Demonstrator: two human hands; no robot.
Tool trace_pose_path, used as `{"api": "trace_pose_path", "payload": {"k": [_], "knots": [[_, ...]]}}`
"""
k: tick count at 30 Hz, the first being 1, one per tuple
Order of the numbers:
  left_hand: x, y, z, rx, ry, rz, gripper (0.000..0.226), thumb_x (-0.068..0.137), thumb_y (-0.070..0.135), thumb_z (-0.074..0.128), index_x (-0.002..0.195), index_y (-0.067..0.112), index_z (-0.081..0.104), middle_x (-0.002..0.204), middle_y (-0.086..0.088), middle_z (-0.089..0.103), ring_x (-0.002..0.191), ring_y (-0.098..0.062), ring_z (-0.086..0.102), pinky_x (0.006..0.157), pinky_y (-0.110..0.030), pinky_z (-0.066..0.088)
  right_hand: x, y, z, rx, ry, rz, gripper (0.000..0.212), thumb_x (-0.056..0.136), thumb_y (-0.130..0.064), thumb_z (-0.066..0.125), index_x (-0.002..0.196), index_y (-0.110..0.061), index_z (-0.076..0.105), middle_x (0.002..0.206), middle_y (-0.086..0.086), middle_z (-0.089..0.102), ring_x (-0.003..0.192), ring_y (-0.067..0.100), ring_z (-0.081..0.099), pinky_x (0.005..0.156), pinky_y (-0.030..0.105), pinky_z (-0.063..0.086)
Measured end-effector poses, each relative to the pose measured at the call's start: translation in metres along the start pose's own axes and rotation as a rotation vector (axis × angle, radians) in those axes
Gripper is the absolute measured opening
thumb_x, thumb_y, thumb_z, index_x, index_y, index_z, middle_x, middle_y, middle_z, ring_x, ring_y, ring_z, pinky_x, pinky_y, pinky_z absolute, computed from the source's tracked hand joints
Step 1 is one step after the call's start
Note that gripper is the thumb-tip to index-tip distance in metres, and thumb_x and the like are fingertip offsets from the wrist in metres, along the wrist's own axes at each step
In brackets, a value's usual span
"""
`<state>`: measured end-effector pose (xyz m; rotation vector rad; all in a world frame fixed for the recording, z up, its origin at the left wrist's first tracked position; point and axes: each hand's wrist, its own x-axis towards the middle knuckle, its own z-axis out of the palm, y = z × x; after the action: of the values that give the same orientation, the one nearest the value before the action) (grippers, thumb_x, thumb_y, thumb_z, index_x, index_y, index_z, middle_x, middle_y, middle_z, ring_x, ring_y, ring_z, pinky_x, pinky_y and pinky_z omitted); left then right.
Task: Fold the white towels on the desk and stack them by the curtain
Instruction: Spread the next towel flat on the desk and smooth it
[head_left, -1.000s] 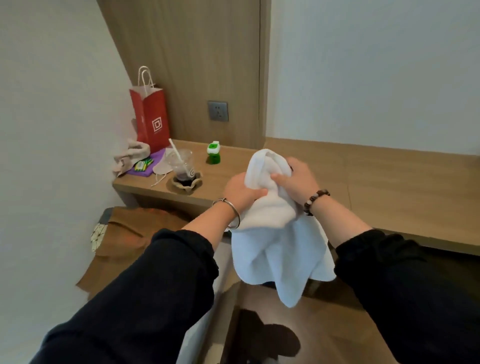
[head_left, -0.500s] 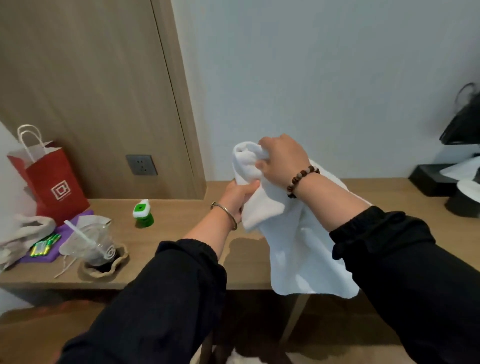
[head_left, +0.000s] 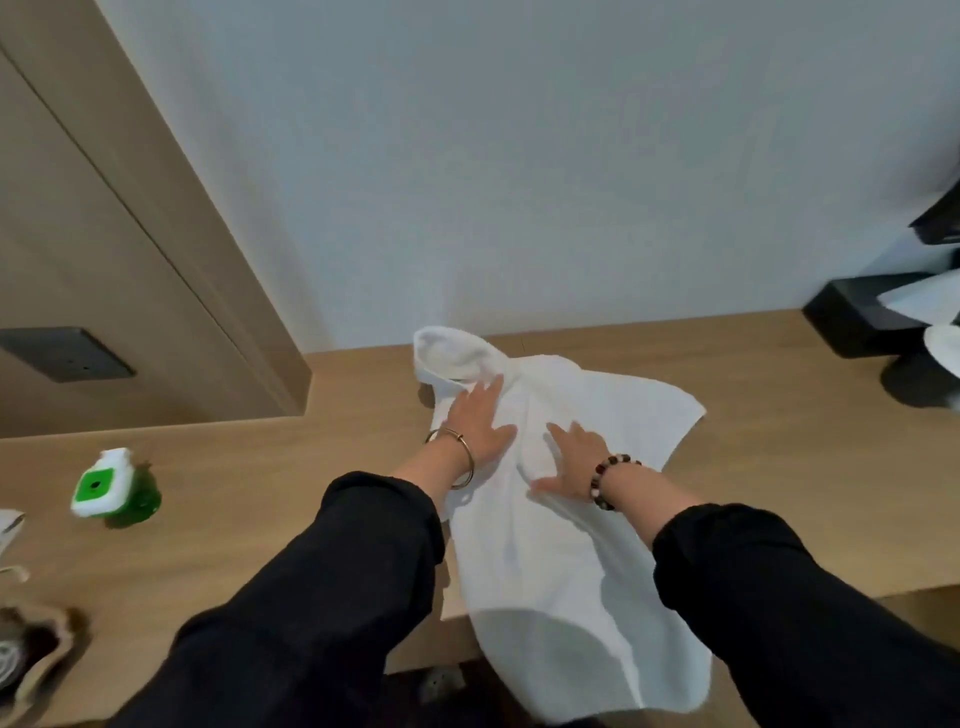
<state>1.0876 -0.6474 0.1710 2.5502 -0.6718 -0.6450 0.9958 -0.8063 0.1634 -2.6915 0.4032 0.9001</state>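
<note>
A white towel (head_left: 587, 415) lies spread and rumpled on the wooden desk (head_left: 260, 467), its near end hanging over the front edge. Its far left corner is bunched up near the wall. My left hand (head_left: 480, 421) lies flat on the towel with fingers straight, pointing toward that bunched corner. My right hand (head_left: 574, 462) presses flat on the towel just to the right, fingers spread. No curtain is in view.
A small green bottle with a white cap (head_left: 111, 491) stands on the desk at left. A cup in a brown holder (head_left: 31, 654) sits at the lower left. Black objects with white cloth or paper (head_left: 893, 317) occupy the desk's far right. A wall socket (head_left: 67, 353) is on the wood panel.
The towel, held up in both hands before, now lies on the desk. Both hands have let go and press flat on it. The view has swung right and closer.
</note>
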Motion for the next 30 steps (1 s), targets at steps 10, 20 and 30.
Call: {"api": "trace_pose_path", "payload": {"k": [10, 20, 30], "knots": [[0.029, 0.03, 0.065, 0.265, -0.085, -0.21, 0.086, 0.086, 0.058, 0.042, 0.147, 0.041, -0.016, 0.157, 0.001, -0.024, 0.144, -0.028, -0.018, 0.114, -0.053, -0.002, 0.052, 0.072, 0.016, -0.147, -0.011, -0.193, 0.102, 0.077, -0.074, 0.051, 0.147, -0.043, -0.015, 0.152, -0.006, -0.034, 0.142, 0.024, -0.026, 0.108, 0.066, 0.003], [0.06, 0.057, 0.084, 0.376, 0.159, -0.407, 0.079, 0.082, 0.059, 0.035, 0.148, 0.042, -0.005, 0.159, 0.0, -0.007, 0.144, -0.029, -0.004, 0.112, -0.048, 0.018, 0.109, 0.096, -0.033, -0.256, 0.012, -0.39, 0.101, 0.077, -0.064, 0.061, 0.146, -0.047, -0.011, 0.154, -0.01, -0.029, 0.144, 0.022, -0.023, 0.112, 0.061, -0.004], [0.061, 0.043, 0.092, 0.472, 0.384, -0.311, 0.067, 0.081, 0.06, 0.04, 0.143, 0.039, 0.026, 0.145, -0.002, 0.027, 0.128, -0.03, 0.026, 0.095, -0.041, 0.03, 0.116, 0.088, -0.032, -0.265, 0.119, -0.415, 0.096, 0.078, -0.058, 0.063, 0.15, -0.039, 0.004, 0.159, -0.005, -0.012, 0.146, 0.026, -0.008, 0.114, 0.057, 0.01]]}}
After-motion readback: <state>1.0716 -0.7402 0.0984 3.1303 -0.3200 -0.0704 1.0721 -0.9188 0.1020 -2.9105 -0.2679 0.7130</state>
